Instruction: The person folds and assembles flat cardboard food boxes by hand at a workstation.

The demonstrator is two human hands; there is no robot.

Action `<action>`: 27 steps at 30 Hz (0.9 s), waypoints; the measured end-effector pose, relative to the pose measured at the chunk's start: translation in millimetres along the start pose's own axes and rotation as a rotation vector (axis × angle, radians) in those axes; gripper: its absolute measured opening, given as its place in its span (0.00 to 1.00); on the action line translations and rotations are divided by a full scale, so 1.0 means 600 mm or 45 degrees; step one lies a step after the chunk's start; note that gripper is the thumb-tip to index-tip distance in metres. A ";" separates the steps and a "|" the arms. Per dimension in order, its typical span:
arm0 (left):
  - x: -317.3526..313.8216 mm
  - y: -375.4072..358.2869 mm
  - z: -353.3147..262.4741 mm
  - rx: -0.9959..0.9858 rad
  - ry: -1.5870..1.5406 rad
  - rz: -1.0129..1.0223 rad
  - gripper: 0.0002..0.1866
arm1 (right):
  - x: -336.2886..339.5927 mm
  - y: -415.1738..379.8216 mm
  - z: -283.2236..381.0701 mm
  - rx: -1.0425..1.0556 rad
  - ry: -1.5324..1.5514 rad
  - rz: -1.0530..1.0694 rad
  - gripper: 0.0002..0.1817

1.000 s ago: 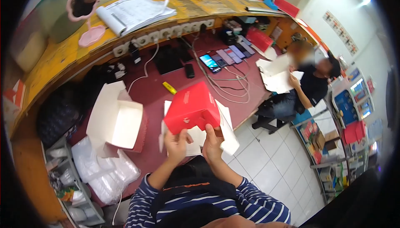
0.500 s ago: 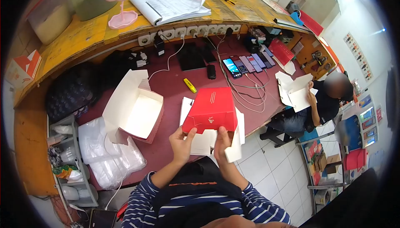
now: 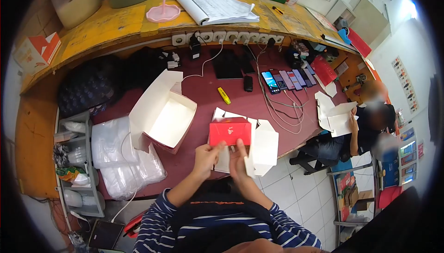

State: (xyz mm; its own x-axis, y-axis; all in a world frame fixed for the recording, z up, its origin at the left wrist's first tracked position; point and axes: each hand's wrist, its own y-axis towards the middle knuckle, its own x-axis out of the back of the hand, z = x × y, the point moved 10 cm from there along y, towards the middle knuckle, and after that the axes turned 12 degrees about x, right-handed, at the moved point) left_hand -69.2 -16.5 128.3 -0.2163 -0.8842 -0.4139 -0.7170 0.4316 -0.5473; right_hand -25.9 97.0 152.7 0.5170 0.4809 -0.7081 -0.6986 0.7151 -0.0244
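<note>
Both my hands are on a red folding carton (image 3: pixel 230 134) with a small white print on its near face. My left hand (image 3: pixel 202 161) grips its lower left edge, thumb and fingers closed on the card. At the lower right edge, my right hand (image 3: pixel 238 163) pinches the card, with a pale flap beside the palm. Under and beyond the red carton lie white, unfolded cartons (image 3: pixel 265 147), partly covered by it. Left of my hands stands an assembled box (image 3: pixel 170 119), its lid raised and its white inside showing.
Clear plastic bags (image 3: pixel 115 146) lie at the left, beside a grey drawer rack (image 3: pixel 78 160). A yellow highlighter (image 3: pixel 224 95), cables and several phones (image 3: pixel 290 79) lie farther back. At the right sits a co-worker (image 3: pixel 370 123) holding a white carton (image 3: pixel 335 116).
The red carton has tilted, so its near face shows and its broad top is no longer seen. My hands have drawn closer together. The whole view has shifted, with the table's things appearing farther right.
</note>
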 end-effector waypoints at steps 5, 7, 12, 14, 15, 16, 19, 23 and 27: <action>0.001 -0.106 -0.145 -0.805 1.354 -0.469 0.23 | 0.015 0.023 -0.035 -0.241 -0.874 0.664 0.20; 0.019 -0.082 -0.134 -0.842 1.125 -0.379 0.26 | -0.076 -0.018 -0.017 0.339 -1.457 1.295 0.21; 0.118 -0.046 -0.091 -0.584 0.004 -0.208 0.26 | -0.246 -0.105 0.009 0.845 -2.100 1.744 0.17; 0.156 -0.050 -0.083 -0.547 -0.163 -0.188 0.28 | -0.257 -0.121 -0.028 0.958 -2.097 1.960 0.15; 0.152 -0.068 -0.097 -0.609 -0.099 -0.056 0.28 | -0.265 -0.137 -0.047 1.085 -2.096 2.164 0.12; 0.149 -0.088 -0.111 -0.669 -0.034 0.077 0.28 | -0.278 -0.134 -0.054 1.082 -2.091 2.173 0.12; 0.195 -0.115 -0.129 -0.864 1.102 -0.451 0.20 | -0.319 -0.153 -0.075 0.928 -1.667 2.396 0.09; 0.188 -0.140 -0.144 -1.228 1.570 -0.818 0.09 | -0.331 -0.151 -0.125 0.714 -1.523 2.474 0.11; 0.179 -0.157 -0.152 -1.448 1.516 -0.829 0.07 | -0.328 -0.119 -0.159 0.693 -1.569 2.370 0.11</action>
State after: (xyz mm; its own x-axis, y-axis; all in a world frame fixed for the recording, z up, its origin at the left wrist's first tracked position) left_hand -85.5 -168.3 201.8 0.3162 -0.7079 0.6316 -0.8260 0.1221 0.5503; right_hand -125.2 -97.0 226.4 -0.2142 0.3723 0.9031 -0.5626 -0.8028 0.1975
